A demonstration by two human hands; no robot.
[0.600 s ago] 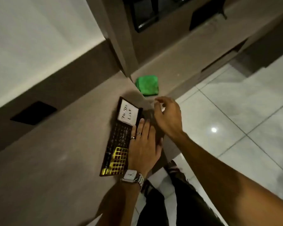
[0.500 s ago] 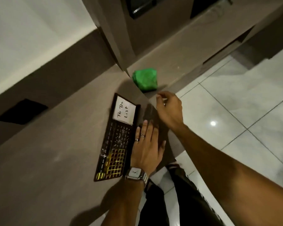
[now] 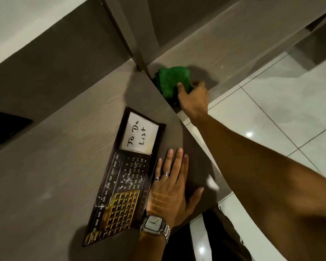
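A folded green cloth (image 3: pixel 169 78) lies on a lower grey ledge (image 3: pixel 233 44), just past the desk's corner. My right hand (image 3: pixel 194 98) reaches out to it, thumb on top of the cloth's near side and fingers curled round its right edge. My left hand (image 3: pixel 169 189), with two rings and a wristwatch, rests flat on the grey desk (image 3: pixel 55 166), fingers straight. Its outer edge touches a dark desk calendar board (image 3: pixel 120 194) with gold grids. A white note reading "To Do List" (image 3: pixel 139 136) sits in the board's far end.
A vertical panel (image 3: pixel 132 34) rises at the desk's far corner beside the cloth. A dark rectangular opening (image 3: pixel 6 127) sits in the wall at left. White glossy floor tiles (image 3: pixel 290 110) lie to the right, below the desk edge.
My right hand has moved away from the desk edge near my left hand, forward to the green cloth, and now has its thumb and fingers on it. My left hand stays flat.
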